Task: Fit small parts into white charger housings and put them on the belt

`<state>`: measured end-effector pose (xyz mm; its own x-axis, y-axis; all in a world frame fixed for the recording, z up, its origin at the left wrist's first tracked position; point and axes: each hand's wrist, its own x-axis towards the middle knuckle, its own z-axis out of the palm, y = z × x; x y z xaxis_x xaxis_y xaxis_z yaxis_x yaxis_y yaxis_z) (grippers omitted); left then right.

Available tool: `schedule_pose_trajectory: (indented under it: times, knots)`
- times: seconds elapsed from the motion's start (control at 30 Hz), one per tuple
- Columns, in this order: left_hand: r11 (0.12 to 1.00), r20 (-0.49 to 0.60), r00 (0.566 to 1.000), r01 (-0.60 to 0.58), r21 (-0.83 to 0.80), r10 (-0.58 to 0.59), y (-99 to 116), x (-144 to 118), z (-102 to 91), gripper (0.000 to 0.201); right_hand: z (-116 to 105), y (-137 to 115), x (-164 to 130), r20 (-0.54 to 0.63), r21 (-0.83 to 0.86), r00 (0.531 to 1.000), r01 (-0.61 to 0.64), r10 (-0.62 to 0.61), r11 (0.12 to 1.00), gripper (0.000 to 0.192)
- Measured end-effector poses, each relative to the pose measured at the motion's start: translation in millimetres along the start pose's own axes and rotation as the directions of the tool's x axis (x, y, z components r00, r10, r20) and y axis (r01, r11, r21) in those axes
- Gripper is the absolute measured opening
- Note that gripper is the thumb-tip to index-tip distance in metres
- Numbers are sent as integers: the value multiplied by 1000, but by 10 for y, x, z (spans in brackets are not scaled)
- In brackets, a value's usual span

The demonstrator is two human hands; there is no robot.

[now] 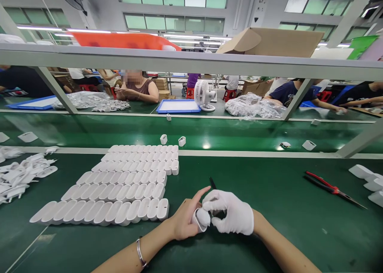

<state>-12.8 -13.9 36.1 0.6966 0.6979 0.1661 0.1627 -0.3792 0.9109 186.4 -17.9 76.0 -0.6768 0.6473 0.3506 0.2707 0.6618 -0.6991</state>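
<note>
My left hand (pixel 186 219), bare and with a bracelet at the wrist, is closed around a white oval plastic housing (pixel 196 221), its index finger stretched out. A rounded white piece (pixel 204 217) sits tilted at the housing's opening. My right hand (pixel 231 213), in a white glove, is closed with its fingertips at that piece. A slim black tool (pixel 212 183) sticks out beyond the gloved fingers, and something dark shows in the palm; its working end is hidden. To the left, several rows of white oval housings (pixel 115 191) stand on the green table (pixel 269 225).
Loose white plastic parts (pixel 20 173) lie piled at far left. Red-handled pliers (pixel 332 189) and more white housings (pixel 372 183) are at right. A shelf frame (pixel 191 61) crosses ahead, with a fan (pixel 203 95) and people at work beyond.
</note>
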Motion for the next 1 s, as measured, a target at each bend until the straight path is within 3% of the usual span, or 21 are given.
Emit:
schedule_pose_trajectory:
  times: [0.27, 0.53, 0.6, 0.7, 0.83, 0.93, 1.0]
  knots:
    - [999, 12, 1000, -7, 32, 7, 17, 7, 0, 99, -5, -114, 4, 84, -76, 996, -10, 17, 997, 29]
    - [997, -6, 1000, -20, 71, 21, -26, -5, 10, 97, -6, -152, 31, 135, -38, 990, -30, 35, 999, 23]
    - [1000, -27, 999, -18, -19, 18, -29, -10, 13, 95, -12, -103, 24, 100, 49, 994, -56, 51, 997, 28]
    - [960, -16, 1000, 20, -281, -26, -46, -16, 30, 97, 24, -25, 26, 56, 213, 988, -155, 146, 965, 56]
    - [755, 84, 984, 173, -633, -155, -116, -13, 85, 109, 82, -26, 64, 193, 264, 967, -217, 169, 940, 28]
    - [624, 59, 972, 191, -758, -225, -168, 6, 143, 110, 118, -28, 69, 230, 197, 958, -220, 174, 955, 34]
    - [602, -2, 974, 139, -786, -228, -175, 21, 173, 108, 178, 23, 57, 204, 264, 958, -254, 203, 930, 39]
